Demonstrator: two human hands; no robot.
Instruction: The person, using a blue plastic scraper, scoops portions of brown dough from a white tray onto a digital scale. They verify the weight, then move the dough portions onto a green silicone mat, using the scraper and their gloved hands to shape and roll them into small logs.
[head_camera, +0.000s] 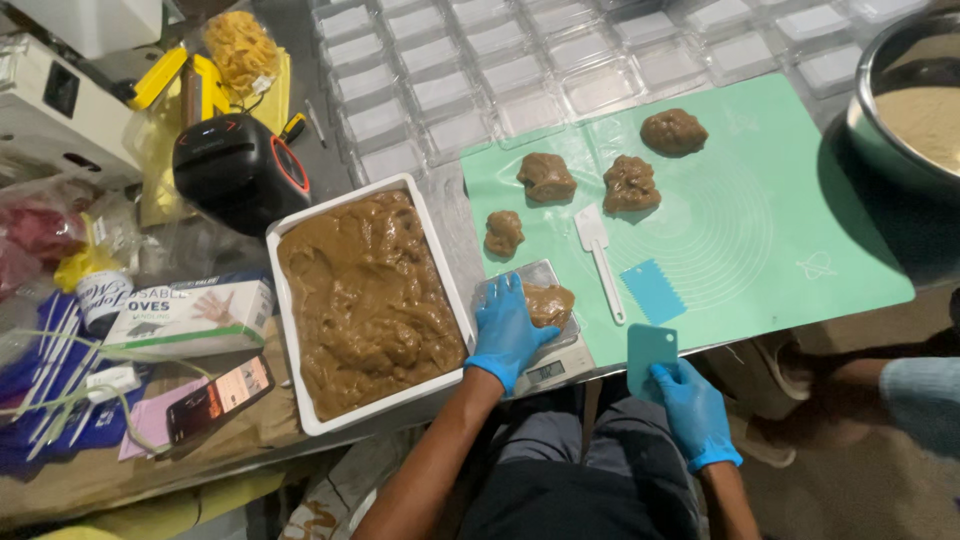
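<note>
My left hand (508, 332), in a blue glove, lies flat with fingers (503, 296) spread open on the small scale (540, 345), its fingertips touching the brown dough lump (550, 303) that sits on the scale's plate, just right of the white tray (437, 250) full of the same brown dough. My right hand (693, 410), gloved too, has its fingers closed around the lower edge of a teal scraper (651, 353), held upright at the near edge of the worktop (440, 195). On the green mat (760, 230) beyond lie four more dough lumps (631, 185), a white spatula (598, 255) and a blue toothed scraper (652, 291).
</note>
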